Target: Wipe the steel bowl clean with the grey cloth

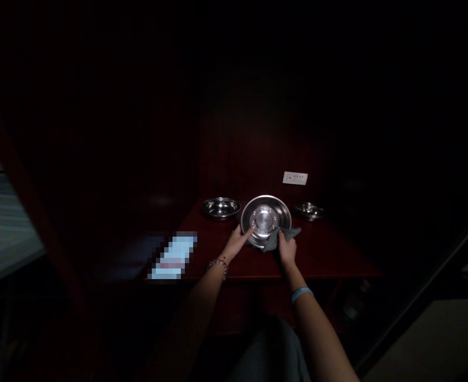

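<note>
A shiny metal bowl is tilted up so its inside faces me, above the dark red tabletop. My left hand grips its lower left rim, thumb over the inside and fingers behind. At the lower right rim, my right hand is closed on a grey cloth, which lies against the bowl's edge. Another metal bowl stands upright on the left of the table. To the right sits a further metal bowl, or possibly a small stack; I cannot tell.
The dark red table has its front edge before my knees. On the back panel is a white socket plate. A bright, pixelated screen-like patch shows at the left. Dim panels rise at both sides, and a dark jar-like object is low right.
</note>
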Action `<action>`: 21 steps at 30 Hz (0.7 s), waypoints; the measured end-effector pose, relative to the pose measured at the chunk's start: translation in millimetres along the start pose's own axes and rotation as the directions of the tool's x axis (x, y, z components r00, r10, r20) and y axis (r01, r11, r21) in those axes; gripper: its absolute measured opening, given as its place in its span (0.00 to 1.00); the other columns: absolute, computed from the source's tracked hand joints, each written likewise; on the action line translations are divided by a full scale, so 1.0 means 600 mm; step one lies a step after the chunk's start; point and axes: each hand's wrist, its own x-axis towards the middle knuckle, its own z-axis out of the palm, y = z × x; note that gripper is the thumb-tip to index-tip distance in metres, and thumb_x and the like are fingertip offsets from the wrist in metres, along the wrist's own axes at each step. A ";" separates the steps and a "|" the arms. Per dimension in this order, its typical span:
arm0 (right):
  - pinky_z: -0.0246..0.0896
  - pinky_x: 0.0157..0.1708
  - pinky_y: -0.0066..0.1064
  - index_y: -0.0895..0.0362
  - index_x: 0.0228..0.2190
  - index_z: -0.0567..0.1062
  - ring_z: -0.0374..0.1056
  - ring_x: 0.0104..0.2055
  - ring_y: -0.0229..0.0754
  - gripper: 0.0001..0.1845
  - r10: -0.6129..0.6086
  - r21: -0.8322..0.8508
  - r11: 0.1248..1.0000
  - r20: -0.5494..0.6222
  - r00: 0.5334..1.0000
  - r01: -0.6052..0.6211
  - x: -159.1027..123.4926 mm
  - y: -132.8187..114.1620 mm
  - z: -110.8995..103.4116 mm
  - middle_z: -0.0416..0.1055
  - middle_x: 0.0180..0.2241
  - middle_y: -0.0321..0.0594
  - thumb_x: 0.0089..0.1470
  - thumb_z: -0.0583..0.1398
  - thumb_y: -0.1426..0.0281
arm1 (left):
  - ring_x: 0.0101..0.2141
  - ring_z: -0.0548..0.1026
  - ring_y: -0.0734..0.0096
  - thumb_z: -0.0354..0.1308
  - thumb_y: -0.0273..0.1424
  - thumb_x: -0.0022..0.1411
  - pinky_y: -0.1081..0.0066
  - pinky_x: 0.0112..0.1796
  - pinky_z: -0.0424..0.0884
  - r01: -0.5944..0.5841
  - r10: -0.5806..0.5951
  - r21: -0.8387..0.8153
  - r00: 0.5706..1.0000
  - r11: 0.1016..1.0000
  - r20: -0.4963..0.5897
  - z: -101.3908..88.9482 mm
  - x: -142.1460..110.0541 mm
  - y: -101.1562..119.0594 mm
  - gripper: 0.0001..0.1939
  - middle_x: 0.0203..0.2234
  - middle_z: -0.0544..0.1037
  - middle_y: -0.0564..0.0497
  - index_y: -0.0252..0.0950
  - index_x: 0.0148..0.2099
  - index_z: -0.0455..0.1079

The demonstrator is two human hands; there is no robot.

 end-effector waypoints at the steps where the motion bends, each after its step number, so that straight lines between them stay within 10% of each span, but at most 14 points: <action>1: 0.70 0.40 0.33 0.64 0.37 0.82 0.78 0.45 0.57 0.22 -0.002 0.000 1.000 0.002 1.000 0.002 0.000 0.000 0.000 0.81 0.38 0.56 0.56 0.60 0.57 | 0.60 0.70 0.53 0.65 0.46 0.56 0.56 0.63 0.61 -0.011 0.010 0.029 1.000 1.000 0.027 0.001 0.000 -0.004 0.36 0.59 0.73 0.39 0.34 0.62 0.66; 21: 0.70 0.36 0.32 0.64 0.33 0.83 0.79 0.41 0.57 0.18 -0.075 -0.168 0.984 -0.119 0.990 0.054 -0.020 -0.029 -0.004 0.81 0.32 0.58 0.57 0.60 0.62 | 0.56 0.73 0.53 0.61 0.27 0.54 0.53 0.63 0.61 0.046 -0.046 -0.023 0.999 0.999 0.006 0.000 0.017 -0.025 0.26 0.54 0.77 0.40 0.32 0.56 0.69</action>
